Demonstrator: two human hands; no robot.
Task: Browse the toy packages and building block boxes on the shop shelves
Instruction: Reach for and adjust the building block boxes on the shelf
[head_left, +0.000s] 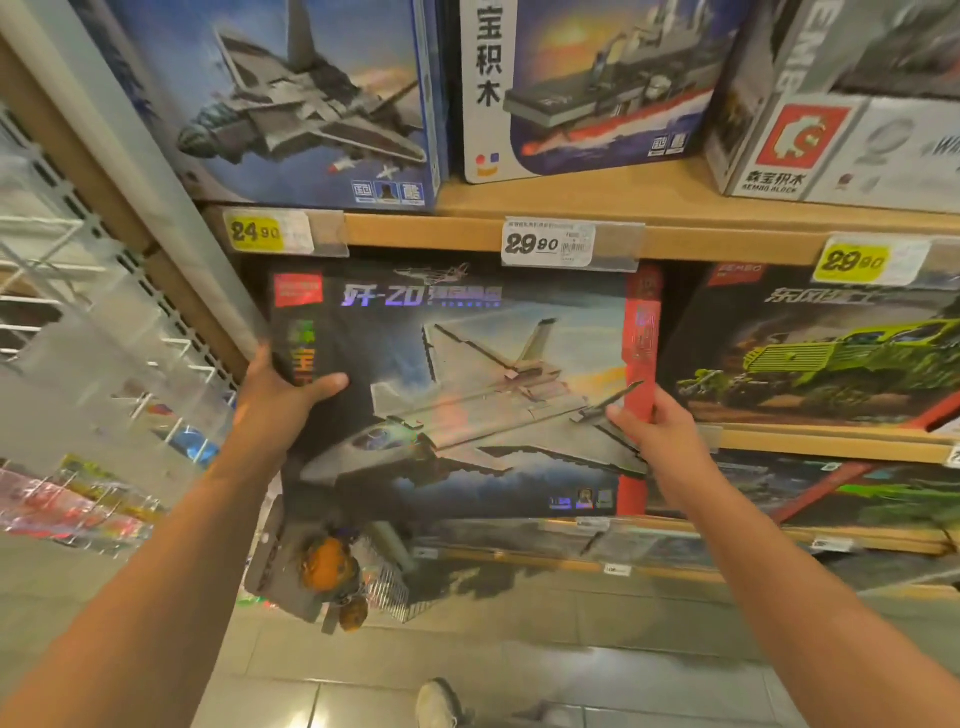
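Observation:
A large dark building block box (467, 374) showing a grey jet fighter is held upright in front of the middle shelf. My left hand (275, 400) grips its left edge, thumb across the front. My right hand (654, 426) grips its red right edge, thumb on the front. Above stand a blue jet box (291, 104), a warship box (597, 88) and a grey-white box (841, 124). A green military truck box (810, 353) stands to the right of the held box.
A wooden shelf board (441, 231) carries price tags 24.90 (260, 232) and 29.90 (545, 244). A blister-packed toy (327, 571) hangs low. White wire racks (78, 291) with packets fill the left. Tiled floor and a shoe (439, 704) lie below.

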